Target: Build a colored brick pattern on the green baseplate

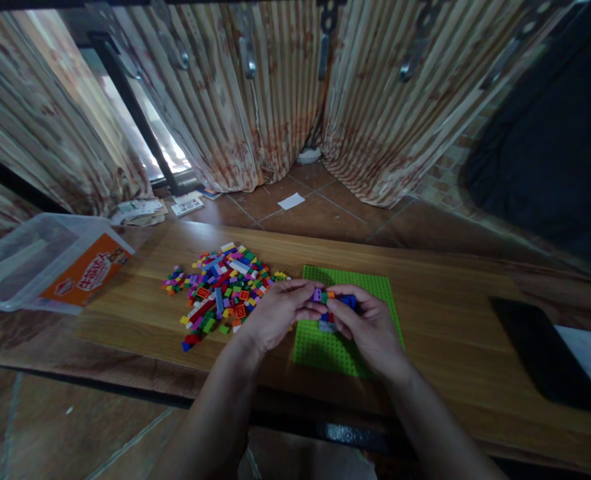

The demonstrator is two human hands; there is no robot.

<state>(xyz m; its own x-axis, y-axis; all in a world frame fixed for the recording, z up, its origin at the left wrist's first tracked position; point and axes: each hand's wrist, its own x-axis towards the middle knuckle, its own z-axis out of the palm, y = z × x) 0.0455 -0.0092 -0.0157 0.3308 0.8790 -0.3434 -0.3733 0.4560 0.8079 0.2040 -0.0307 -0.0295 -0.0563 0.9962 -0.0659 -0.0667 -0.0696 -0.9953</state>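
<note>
Both hands meet above a green studded baseplate (325,353) on the wooden table. My left hand (280,308) pinches a small purple toy brick (318,294) between thumb and fingertips. My right hand (368,323) is closed on a small cluster of joined bricks, with an orange brick (330,294), a green one beside it and a blue brick (348,301) showing. The purple brick sits right against the cluster; whether it is pressed on, I cannot tell. Red and grey-blue bricks show below the fingers. Fingers hide much of the cluster.
A heap of mixed bricks (230,283) lies left of the baseplate. At the far left stands a clear plastic bin (35,233) with an orange label. A black flat object (540,353) and white paper (590,360) lie at the right. Curtains (275,100) hang behind the table.
</note>
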